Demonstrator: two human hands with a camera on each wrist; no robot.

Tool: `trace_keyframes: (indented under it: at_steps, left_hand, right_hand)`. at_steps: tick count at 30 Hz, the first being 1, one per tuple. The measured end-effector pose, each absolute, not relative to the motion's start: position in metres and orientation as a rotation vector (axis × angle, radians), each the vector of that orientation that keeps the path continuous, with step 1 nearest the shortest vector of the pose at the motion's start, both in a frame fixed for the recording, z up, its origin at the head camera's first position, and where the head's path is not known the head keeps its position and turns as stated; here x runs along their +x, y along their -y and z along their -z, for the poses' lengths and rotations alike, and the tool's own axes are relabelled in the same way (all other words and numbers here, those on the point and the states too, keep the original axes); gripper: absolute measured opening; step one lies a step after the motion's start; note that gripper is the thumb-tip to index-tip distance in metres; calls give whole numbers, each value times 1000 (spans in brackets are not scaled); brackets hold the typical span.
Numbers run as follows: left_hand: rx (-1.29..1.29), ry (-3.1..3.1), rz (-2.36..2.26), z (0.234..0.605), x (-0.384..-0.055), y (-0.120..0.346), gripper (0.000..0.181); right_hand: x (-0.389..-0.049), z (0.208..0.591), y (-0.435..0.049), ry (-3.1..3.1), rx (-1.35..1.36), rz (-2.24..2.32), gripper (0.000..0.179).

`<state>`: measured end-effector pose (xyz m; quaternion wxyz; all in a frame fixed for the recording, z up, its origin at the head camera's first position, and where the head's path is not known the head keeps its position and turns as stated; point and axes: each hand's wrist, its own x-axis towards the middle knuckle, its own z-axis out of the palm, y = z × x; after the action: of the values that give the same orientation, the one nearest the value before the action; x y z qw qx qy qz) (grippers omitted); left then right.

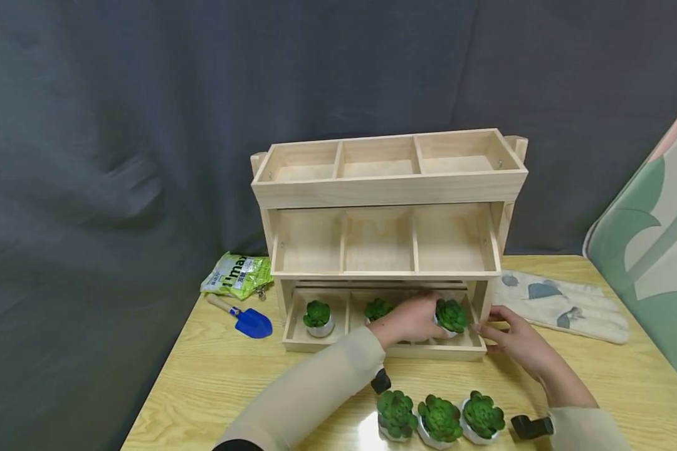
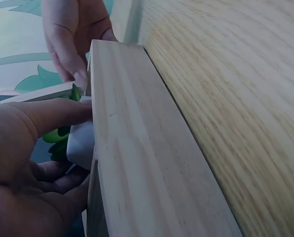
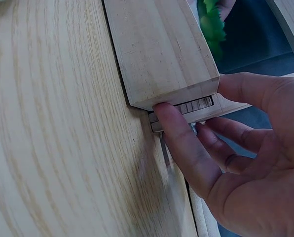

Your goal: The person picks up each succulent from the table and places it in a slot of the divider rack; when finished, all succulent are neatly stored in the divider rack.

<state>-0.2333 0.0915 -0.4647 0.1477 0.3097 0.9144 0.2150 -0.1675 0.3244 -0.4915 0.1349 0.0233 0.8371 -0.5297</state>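
A three-tier wooden planter stand (image 1: 389,193) stands on the table, each tier split into three compartments. My left hand (image 1: 414,317) holds a potted succulent (image 1: 450,315) in the bottom tier's right compartment. In the left wrist view, thumb and fingers lie around its white pot (image 2: 81,140), partly behind the tier's front board (image 2: 132,138). My right hand (image 1: 513,341) grips the right end of the bottom tier, its fingers spread around the corner (image 3: 181,101). One potted succulent (image 1: 318,317) sits in the left compartment; another (image 1: 378,309) in the middle is partly hidden by my left hand.
Three potted succulents (image 1: 439,419) stand in a row at the table's front. Left of the stand lie a blue hand trowel (image 1: 252,323) and a green-and-white plastic bag (image 1: 237,275). A patterned cloth item (image 1: 564,304) lies at the right. A dark curtain (image 1: 338,69) hangs behind.
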Motion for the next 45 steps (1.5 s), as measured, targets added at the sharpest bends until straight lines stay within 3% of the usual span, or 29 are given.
trace_keyframes:
  at_steps: [7, 10, 13, 14, 16, 18, 27, 35, 45]
  left_hand:
    - [836, -2653, -512, 467, -231, -102, 76]
    - [798, -2669, -481, 465, -231, -105, 45]
    - [772, -2678, -469, 463, -229, -105, 42]
    - [766, -2678, -472, 462, -228, -105, 44]
    - [758, -2676, -486, 460, -226, -103, 70]
    - [755, -2671, -496, 459, -224, -101, 82]
    - [815, -2656, -559, 445, -220, -93, 82]
    - [793, -2668, -588, 423, -212, -79, 100]
    - [894, -2657, -691, 408, -194, -28, 84]
  right_hand:
    - [-167, 490, -325, -2413, 63, 1538, 64]
    - [-167, 490, -325, -2416, 62, 1538, 64]
    - [-168, 491, -325, -2417, 63, 1537, 64]
    - [-168, 491, -325, -2417, 66, 1535, 64]
    - [-169, 492, -325, -2415, 70, 1531, 64]
    - [-169, 493, -325, -2414, 75, 1528, 65]
    - [-169, 493, -325, -2417, 75, 1525, 65]
    - [-169, 493, -329, -2412, 82, 1523, 65]
    - [-168, 493, -328, -2402, 81, 1532, 68]
